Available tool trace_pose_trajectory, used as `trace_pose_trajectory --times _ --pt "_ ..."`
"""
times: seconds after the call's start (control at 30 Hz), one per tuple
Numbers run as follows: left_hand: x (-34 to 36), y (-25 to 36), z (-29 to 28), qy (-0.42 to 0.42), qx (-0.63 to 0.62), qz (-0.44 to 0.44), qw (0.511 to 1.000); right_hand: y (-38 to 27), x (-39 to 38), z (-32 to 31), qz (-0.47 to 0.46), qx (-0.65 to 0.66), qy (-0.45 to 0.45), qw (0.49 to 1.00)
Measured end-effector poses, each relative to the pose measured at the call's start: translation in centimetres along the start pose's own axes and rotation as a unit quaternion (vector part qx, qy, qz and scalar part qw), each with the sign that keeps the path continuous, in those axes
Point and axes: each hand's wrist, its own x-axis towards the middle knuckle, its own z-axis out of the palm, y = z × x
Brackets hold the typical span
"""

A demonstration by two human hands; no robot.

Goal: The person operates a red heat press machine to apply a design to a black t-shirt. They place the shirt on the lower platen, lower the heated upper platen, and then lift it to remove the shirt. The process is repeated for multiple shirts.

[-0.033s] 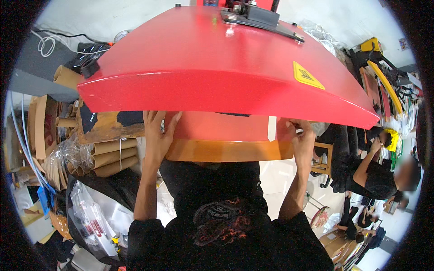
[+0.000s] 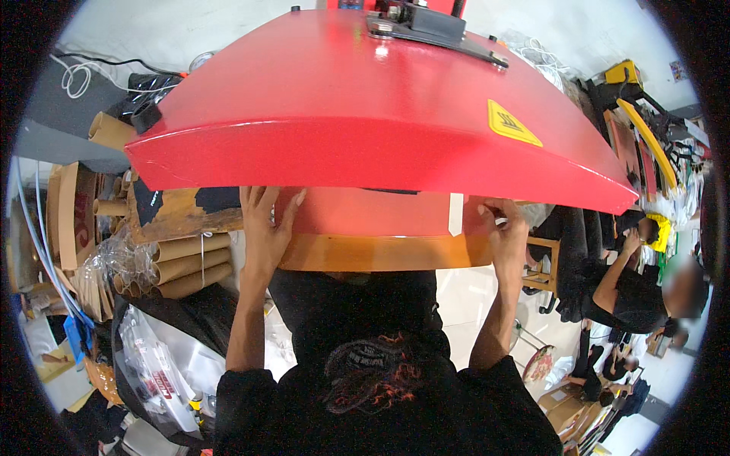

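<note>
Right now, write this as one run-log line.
left hand by left edge of red pad; right hand by its right edge; red cover above; white strip on pad

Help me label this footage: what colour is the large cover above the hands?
The large cover is glossy red, best seen in the head view.

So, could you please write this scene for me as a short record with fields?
Left hand: at the left side of the reddish flat surface, thumb spread from the fingers; whether it grips is unclear
Right hand: at the right side, thumb and fingers bent close together; any hold is unclear
Above: large red cover with a yellow label
On surface: white strip, toward the right
Front edge: orange band
Left side: brown cardboard tubes
Right side: another person in black
</note>
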Motion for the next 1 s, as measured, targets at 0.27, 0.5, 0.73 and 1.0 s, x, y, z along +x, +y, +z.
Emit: trace_pose_trajectory --times 0.27,0.5,0.73,1.0 --pt "1.3 0.9 2.0 0.015 0.071 0.062 0.995 -3.0 -1.1 1.8 0.052 0.146 -0.036 0.987" --pt "3.7 -0.6 2.1 -0.062 0.007 0.072 0.995 -4.3 1.5 5.5 0.126 0.27 -0.124 0.946" --pt "4.8 -1.6 2.7 -0.1 -0.04 0.052 0.993 -4.9 1.7 5.9 0.164 0.333 -0.134 0.919" --pt "5.3 -2.5 3.5 -0.117 -0.057 0.021 0.991 -5.0 1.6 5.9 0.178 0.342 -0.14 0.912"
